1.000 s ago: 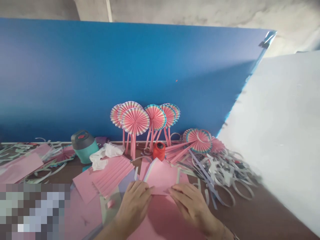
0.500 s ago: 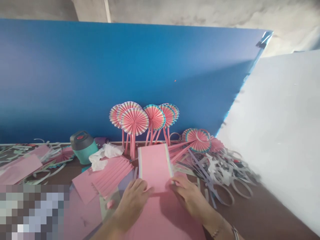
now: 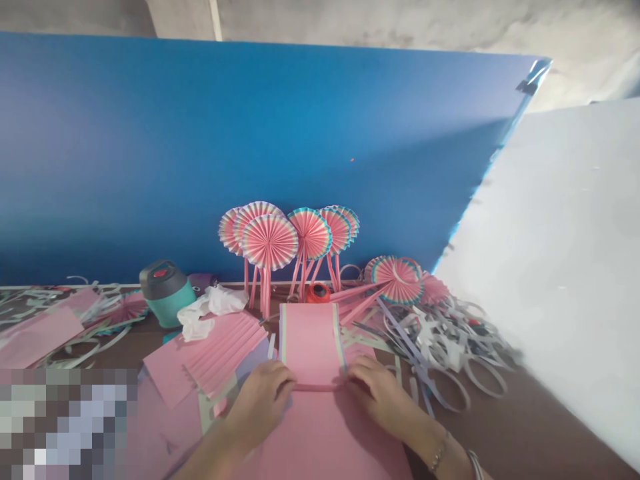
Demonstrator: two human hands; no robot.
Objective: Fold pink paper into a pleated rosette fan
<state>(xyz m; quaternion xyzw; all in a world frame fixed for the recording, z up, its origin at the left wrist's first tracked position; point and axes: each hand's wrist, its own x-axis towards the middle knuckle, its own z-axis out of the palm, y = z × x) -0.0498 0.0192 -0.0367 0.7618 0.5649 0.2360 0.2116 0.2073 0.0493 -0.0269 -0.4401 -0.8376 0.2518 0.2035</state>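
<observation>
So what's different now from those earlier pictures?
The striped pink paper swung up, hiding the red spool, then came lower, so the spool's top shows again. The left hand and right hand stayed near its close end. The standing fans and teal flask haven't moved.

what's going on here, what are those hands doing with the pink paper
A person has the left hand and right hand at the near corners of a pink paper strip with striped side edges, holding it over a larger pink sheet. Beyond it, round paper fans stand upright before a blue panel. Loose paper scraps lie off to the right.
</observation>
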